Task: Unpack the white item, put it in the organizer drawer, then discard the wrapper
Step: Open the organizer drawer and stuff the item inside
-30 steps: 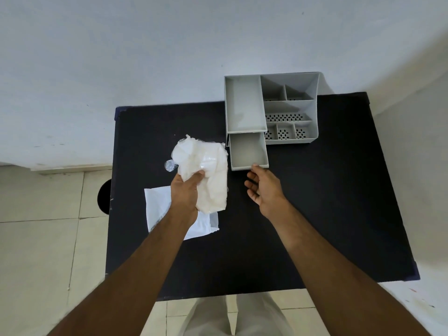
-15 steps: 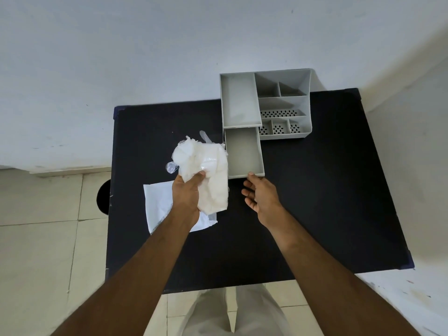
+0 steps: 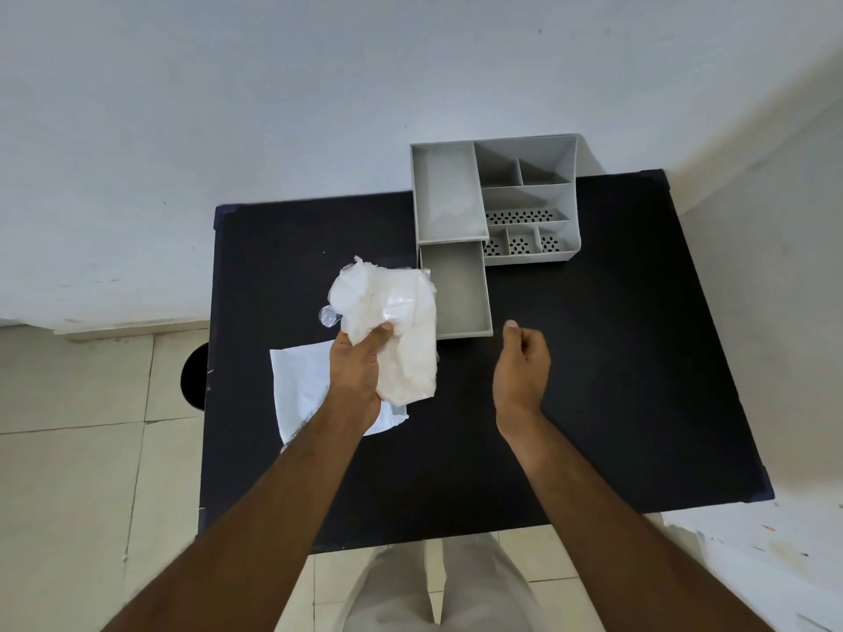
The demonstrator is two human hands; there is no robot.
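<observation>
The drawer [image 3: 456, 291] of the grey organizer [image 3: 524, 203] now stands pulled well out toward the person, further than a second ago, and it looks empty. The right hand [image 3: 522, 364], which was at the drawer's front edge, has come away from it and hovers over the black table [image 3: 616, 358] just right of the drawer's front corner, fingers loosely curled and holding nothing. The left hand [image 3: 358, 367] still grips the white item [image 3: 401, 330], a soft crumpled bundle with a clear plastic wrapper [image 3: 329, 316] clinging round its upper part; it is held above the table just left of the open drawer. A flat white bag [image 3: 299, 380] lies on the table under the left wrist, near the left edge. With the drawer open, the way is clear. The wrapper probably has to come off first, and the free right hand seems placed to help.
</observation>
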